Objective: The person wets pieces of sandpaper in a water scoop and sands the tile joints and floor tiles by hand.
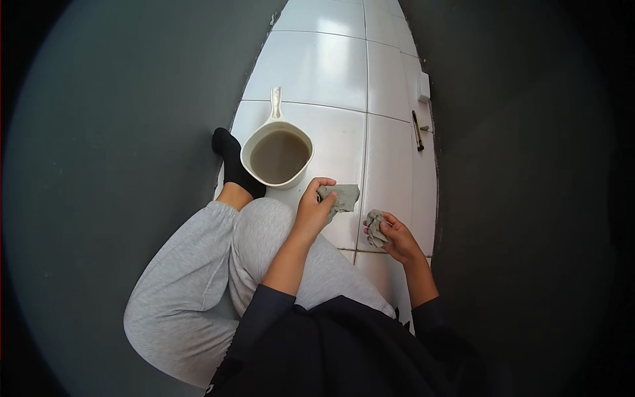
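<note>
My left hand [313,208] is closed on a flat grey piece [344,198] with straight upper and uneven lower edges, its thumb lying across it. To the right, my right hand [399,241] grips a crumpled grey lump [376,229] of the same colour between thumb and fingers. Whether the two pieces are clay or paper, I cannot tell. The hands are apart, above the white tiles in front of my lap. Beyond my left hand stands a white dipper [302,173] holding murky brownish water [280,157], its handle pointing away from me.
White tiles [311,63] form a narrow strip between dark grey walls or surfaces. A dark pen-like tool [417,131] lies near the right edge, with a small white box [423,87] beyond it. My black-socked foot [237,162] is left of the dipper, touching or nearly touching it.
</note>
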{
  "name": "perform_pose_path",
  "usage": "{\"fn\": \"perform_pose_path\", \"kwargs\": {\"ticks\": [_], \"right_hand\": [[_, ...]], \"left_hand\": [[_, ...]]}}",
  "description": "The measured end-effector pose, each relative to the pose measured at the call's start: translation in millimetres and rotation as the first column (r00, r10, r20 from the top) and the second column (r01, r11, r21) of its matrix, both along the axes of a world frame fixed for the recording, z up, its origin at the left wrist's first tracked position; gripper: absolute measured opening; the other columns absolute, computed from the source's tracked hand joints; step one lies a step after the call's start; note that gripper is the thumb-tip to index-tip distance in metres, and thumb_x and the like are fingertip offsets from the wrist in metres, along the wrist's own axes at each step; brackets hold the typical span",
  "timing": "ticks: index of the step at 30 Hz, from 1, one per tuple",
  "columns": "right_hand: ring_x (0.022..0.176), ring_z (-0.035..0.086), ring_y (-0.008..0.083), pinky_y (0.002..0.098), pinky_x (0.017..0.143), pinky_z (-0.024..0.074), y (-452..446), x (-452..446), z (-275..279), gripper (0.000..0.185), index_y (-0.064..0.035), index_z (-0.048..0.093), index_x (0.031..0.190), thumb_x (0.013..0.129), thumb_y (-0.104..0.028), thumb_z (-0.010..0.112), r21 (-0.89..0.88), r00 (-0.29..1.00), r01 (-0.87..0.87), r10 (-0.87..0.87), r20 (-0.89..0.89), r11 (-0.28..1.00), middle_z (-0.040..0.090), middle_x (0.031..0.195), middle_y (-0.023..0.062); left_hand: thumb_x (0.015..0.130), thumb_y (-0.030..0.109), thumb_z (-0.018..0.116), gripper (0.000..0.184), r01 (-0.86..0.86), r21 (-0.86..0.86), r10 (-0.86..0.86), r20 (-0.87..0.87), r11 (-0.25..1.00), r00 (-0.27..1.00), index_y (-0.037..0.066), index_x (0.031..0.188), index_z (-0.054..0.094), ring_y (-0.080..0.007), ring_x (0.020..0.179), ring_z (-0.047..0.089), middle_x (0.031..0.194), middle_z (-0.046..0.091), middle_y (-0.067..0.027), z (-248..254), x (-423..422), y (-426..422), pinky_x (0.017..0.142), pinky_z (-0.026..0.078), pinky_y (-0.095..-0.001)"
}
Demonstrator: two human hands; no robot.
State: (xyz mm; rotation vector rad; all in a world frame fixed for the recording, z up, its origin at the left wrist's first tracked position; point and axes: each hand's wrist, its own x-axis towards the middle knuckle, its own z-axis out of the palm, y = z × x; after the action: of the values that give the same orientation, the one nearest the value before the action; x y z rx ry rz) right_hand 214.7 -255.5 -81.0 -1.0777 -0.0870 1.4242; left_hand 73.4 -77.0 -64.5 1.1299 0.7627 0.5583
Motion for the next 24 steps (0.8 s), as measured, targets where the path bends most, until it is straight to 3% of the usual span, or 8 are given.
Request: {"fn": "perform_pose_path", "kwargs": {"ticks": [6,12,15,17,18,20,24], "right_hand": [[0.083,0.060,0.0131,0.0270,0.075,0.0503,-6,7,-22,0.023,-0.0012,0.051,0.108,0.087,-0.010,0.058,-0.090,0.981,-0.008,0.025,0.194,0.996,0.061,0.093,0.0061],[0.072,0.055,0.0073,0.0219,0.065,0.0455,1,2,-8,0.015,-0.0017,0.058,0.094,0.083,-0.009,0.063,-0.185,0.899,-0.002,0.082,0.430,0.983,0.060,0.081,0.0015],[0.070,0.055,0.0071,0.0227,0.063,0.0454,6,-4,-1,0.017,-0.0019,0.059,0.090,0.079,-0.013,0.066,-0.284,0.806,-0.022,0.185,0.563,0.959,0.060,0.077,0.0021],[0.068,0.057,0.0103,0.0249,0.064,0.0464,9,-9,-2,0.022,-0.0002,0.061,0.090,0.076,-0.015,0.068,-0.419,0.673,-0.008,0.315,0.669,0.908,0.062,0.077,0.0058],[0.068,0.057,0.0103,0.0249,0.064,0.0464,10,-12,-3,0.022,-0.0002,0.061,0.090,0.076,-0.015,0.068,-0.419,0.673,-0.008,0.315,0.670,0.908,0.062,0.077,0.0058],[0.070,0.060,0.0168,0.0283,0.067,0.0475,11,-18,-6,0.026,0.0011,0.063,0.091,0.073,-0.016,0.067,-0.444,0.460,0.036,0.379,0.803,0.896,0.064,0.080,0.0114],[0.075,0.062,0.0229,0.0312,0.069,0.0481,12,-22,-7,0.028,0.0018,0.063,0.093,0.072,-0.016,0.068,-0.420,0.353,0.018,0.387,0.852,0.907,0.064,0.085,0.0149]], "left_hand": [[0.083,0.006,0.056,0.019,0.027,-0.043,-0.028,-0.027,0.999,0.999,0.007,0.103,0.053,-0.0078,0.070,0.048,0.082,0.054,-0.0037,3,-2,1,0.062,0.041,-0.0222],[0.084,0.006,0.055,0.019,0.018,-0.014,-0.019,-0.028,1.000,0.999,0.006,0.102,0.054,-0.0084,0.071,0.049,0.083,0.055,-0.0040,2,-1,0,0.063,0.042,-0.0225],[0.084,0.006,0.055,0.018,0.020,-0.027,-0.021,-0.026,0.999,0.999,0.006,0.102,0.054,-0.0086,0.072,0.049,0.084,0.055,-0.0044,5,-1,0,0.064,0.042,-0.0229],[0.084,0.006,0.055,0.018,0.025,-0.041,-0.026,-0.022,0.999,0.999,0.006,0.102,0.054,-0.0088,0.073,0.049,0.085,0.055,-0.0047,4,-2,1,0.065,0.042,-0.0231],[0.084,0.006,0.055,0.018,0.024,-0.033,-0.024,-0.019,0.999,1.000,0.006,0.102,0.053,-0.0089,0.074,0.049,0.086,0.055,-0.0050,3,-2,1,0.065,0.042,-0.0233],[0.084,0.006,0.055,0.018,0.022,-0.026,-0.022,-0.017,0.999,1.000,0.006,0.102,0.053,-0.0090,0.074,0.050,0.086,0.055,-0.0052,2,-1,1,0.065,0.042,-0.0234],[0.084,0.006,0.055,0.018,0.026,-0.027,-0.026,-0.018,0.999,0.999,0.006,0.102,0.053,-0.0095,0.075,0.050,0.086,0.056,-0.0054,5,-2,0,0.066,0.043,-0.0234]]}}
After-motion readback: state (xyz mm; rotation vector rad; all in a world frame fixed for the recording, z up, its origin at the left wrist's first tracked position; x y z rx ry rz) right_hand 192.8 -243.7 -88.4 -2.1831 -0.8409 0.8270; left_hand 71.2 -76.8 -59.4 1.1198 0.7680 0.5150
